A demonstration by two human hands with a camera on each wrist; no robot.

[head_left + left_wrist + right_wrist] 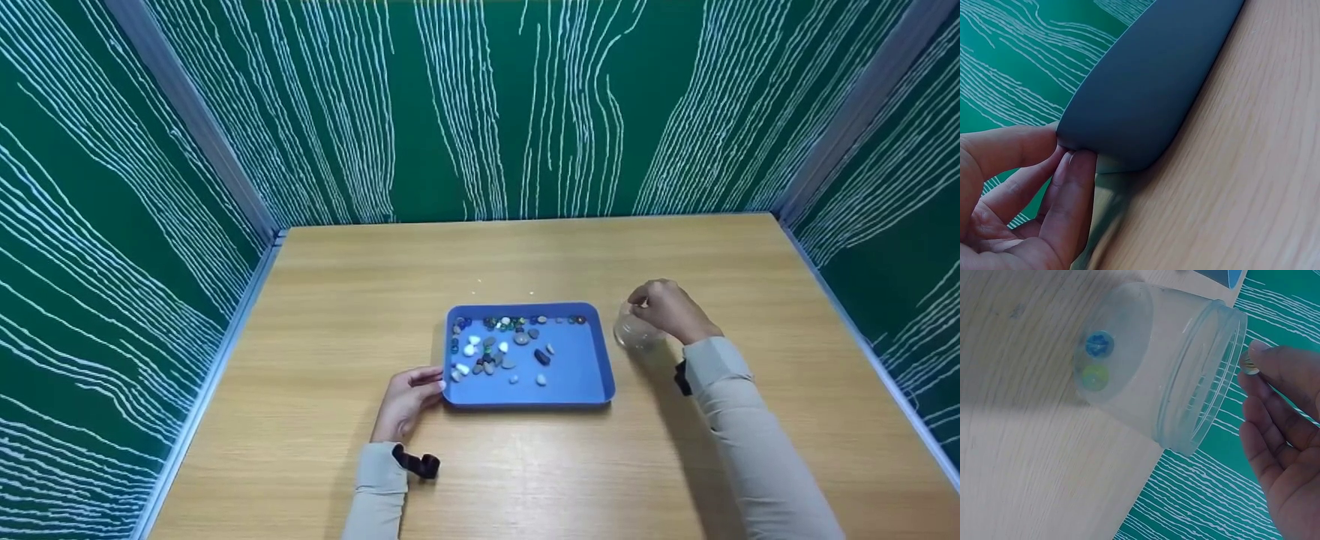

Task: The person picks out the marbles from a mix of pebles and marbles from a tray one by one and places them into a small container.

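A blue tray [570,367] with pebbles and glass marbles lies in the middle of the table. At its left edge my left hand [409,401] pinches the rim, thumb on one side and fingertips on the other, as the left wrist view shows. To the right of the tray stands a clear jar [1185,371] without a lid, a blue marble [1099,344] and a yellow-green marble [1095,377] at its bottom. Right at the jar's mouth, my right hand [1289,416] pinches a clear marble [1250,364] with coloured streaks between thumb and forefinger.
White pebbles [469,350] and grey stones [521,339] lie mostly in the tray's left half, with marbles along its far side. A few tiny white specks dot the wooden table [360,300] behind it. Green walls [405,112] with white lines enclose the table.
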